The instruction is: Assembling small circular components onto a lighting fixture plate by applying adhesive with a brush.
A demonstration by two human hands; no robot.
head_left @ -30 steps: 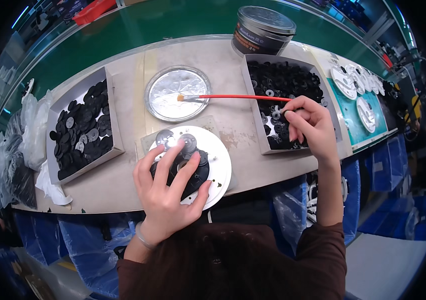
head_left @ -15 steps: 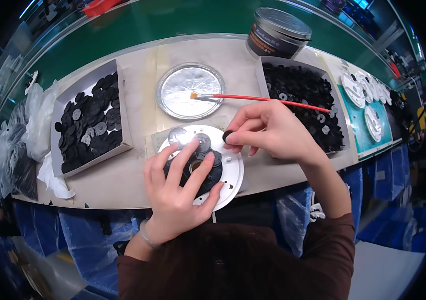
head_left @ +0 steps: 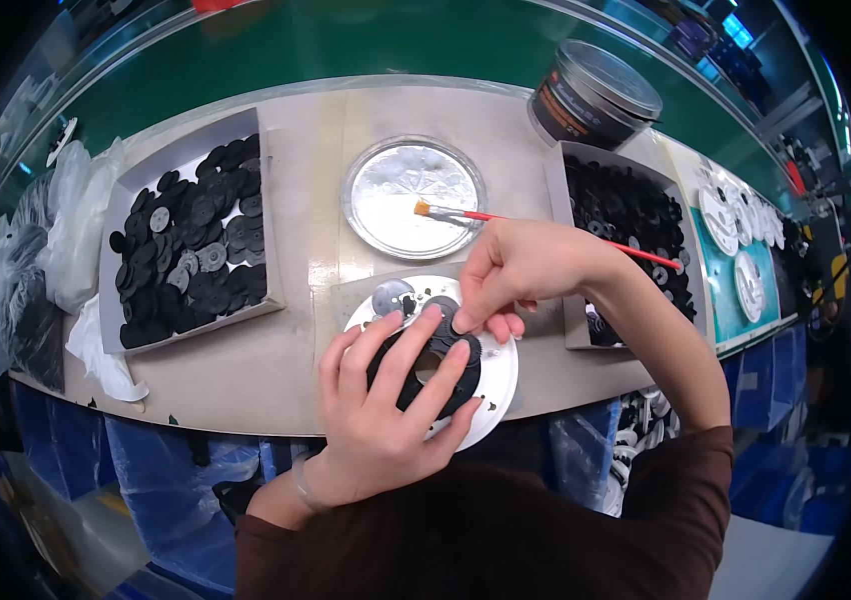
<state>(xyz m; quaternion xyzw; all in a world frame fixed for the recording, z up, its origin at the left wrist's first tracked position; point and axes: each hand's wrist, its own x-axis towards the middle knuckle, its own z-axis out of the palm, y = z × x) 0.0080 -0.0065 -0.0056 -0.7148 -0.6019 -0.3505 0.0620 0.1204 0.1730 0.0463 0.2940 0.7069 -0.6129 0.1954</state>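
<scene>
Grey desk [head_left: 246,365] holds two trays of black discs. Between them sits a round silver dish [head_left: 413,196]. Left hand [head_left: 396,410] lies spread, fingers pressing a black ring [head_left: 436,365] onto a white plate [head_left: 494,385] at the near edge. Right hand [head_left: 526,275] pinches a red brush [head_left: 546,227] and touches the ring with its fingertips.

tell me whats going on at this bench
A person is putting black discs onto a white round plate at the bench edge. The left hand lies spread over the black ring on the plate, while the right hand sets a small piece at its top and keeps a red brush tucked in its fingers. Trays of black discs sit at either side, with a silver dish behind.
</scene>
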